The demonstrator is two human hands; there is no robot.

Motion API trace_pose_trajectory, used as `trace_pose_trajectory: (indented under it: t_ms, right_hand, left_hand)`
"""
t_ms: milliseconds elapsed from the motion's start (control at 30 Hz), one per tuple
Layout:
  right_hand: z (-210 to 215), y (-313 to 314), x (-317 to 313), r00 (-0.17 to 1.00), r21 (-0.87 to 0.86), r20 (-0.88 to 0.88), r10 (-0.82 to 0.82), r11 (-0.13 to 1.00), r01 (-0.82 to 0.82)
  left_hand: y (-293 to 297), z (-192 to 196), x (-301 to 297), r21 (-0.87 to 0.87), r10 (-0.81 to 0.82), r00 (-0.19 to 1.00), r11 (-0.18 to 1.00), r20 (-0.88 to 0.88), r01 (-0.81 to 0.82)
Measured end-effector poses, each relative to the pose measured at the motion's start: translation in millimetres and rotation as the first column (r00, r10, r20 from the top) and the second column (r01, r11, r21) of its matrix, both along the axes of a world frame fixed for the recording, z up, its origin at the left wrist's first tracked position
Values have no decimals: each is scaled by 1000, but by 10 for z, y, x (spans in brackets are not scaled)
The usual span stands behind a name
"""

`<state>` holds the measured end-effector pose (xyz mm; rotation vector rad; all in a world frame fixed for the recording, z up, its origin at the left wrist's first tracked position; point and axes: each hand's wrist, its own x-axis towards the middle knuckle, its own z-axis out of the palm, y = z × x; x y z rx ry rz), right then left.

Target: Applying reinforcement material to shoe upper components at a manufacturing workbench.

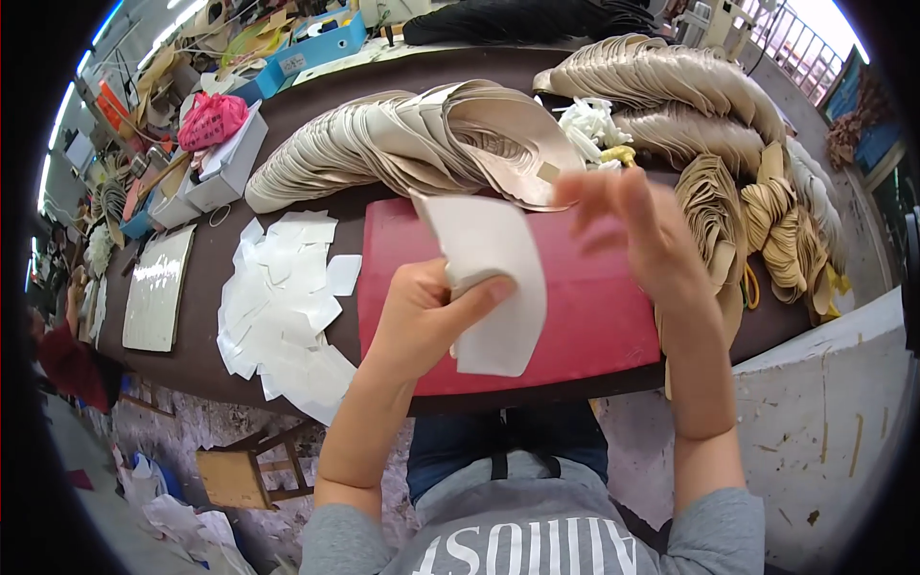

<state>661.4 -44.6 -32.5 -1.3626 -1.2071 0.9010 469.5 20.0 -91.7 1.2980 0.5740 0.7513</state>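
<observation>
White sheet: a curved white piece (494, 287), paper or thin backing by the look of it, is held up over the red mat (585, 307), above the mat's middle and toward the near edge of the table (192, 355).
Left hand: the left hand (422, 321) is closed on the sheet's lower left part, thumb pressed across its face and fingers hidden behind it.
Right hand: the right hand (632, 230) hangs blurred just right of the sheet's top edge, fingers spread and gripping nothing; whether a fingertip touches the sheet cannot be told.
Doing it well: judging from the pose, the sheet is being separated or peeled, so a steady thumb pinch low down would likely leave the upper corner free for the right fingertips to catch without creasing it.
Risk: the sheet looks thin and bows easily, so a hard tug could probably fold or tear it.
Left of the mat: a loose heap of white scraps (283, 307) lies on the dark table toward its near-left edge, just beside the mat.
Far side: fanned rows of beige insole-shaped pieces (412, 144) run along behind the mat, with more tan stacks (709, 115) toward the far-right corner.
Far-left corner: white boxes (225, 168) and a pink bag (211, 120) sit well apart from the hands.
</observation>
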Motion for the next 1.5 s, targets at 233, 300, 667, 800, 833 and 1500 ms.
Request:
trace_pose_trajectory:
  t_ms: [233,300,667,800,833,1500]
  right_hand:
    - [-552,-231,-68,986,42,-164,20,999,-13]
    - [-556,-249,-115,962,64,-262,-72,994,92]
    - [-623,-392,-155,990,13,32,-140,990,139]
    - [-620,-408,-59,950,201,203,-238,960,197]
    - [-622,-403,-1,916,285,273,-295,934,215]
    - [-893,-265,-329,917,-5,-384,-110,993,117]
  left_hand:
    - [-16,-9,76,192,86,982,980,-170,-53]
    - [-31,-18,73,308,181,945,947,-274,-92]
    - [-39,28,453,135,105,994,985,25,-108]
    - [-95,46,428,171,253,962,948,105,-268]
    - [-33,98,272,61,340,940,939,-8,-339]
    - [-123,68,-217,320,276,901,932,-333,-168]
